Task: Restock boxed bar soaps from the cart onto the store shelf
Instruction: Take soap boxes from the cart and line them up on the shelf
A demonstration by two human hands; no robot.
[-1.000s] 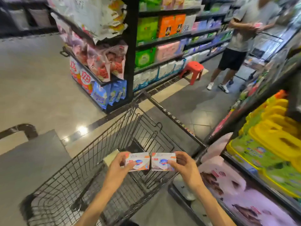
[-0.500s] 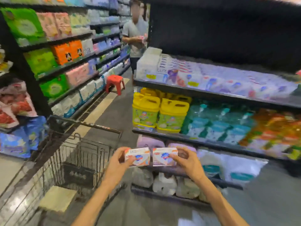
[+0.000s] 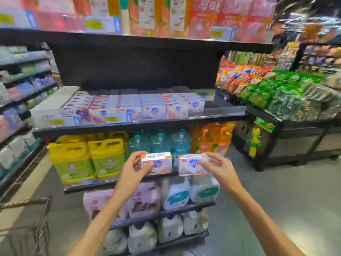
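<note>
Since half a second ago we face the black store shelf [image 3: 140,124] squarely, left hand [image 3: 133,169] pinching one white-and-orange boxed soap [image 3: 159,163], right hand [image 3: 218,168] fingers curled around another [image 3: 191,164], both unshelved below the half-filled soap row [image 3: 129,106], wire cart [image 3: 27,228] behind-left

Purple box [image 3: 73,112] on your soap shelf: "LUX"
Soap boxes in your hands: blue shield logo only, wording too blurred
Yellow price tags: unreadable

A shop: stocked shelves [image 3: 140,124] with price tags [image 3: 111,118], a cart [image 3: 39,215], snack bins [image 3: 287,122].
</note>
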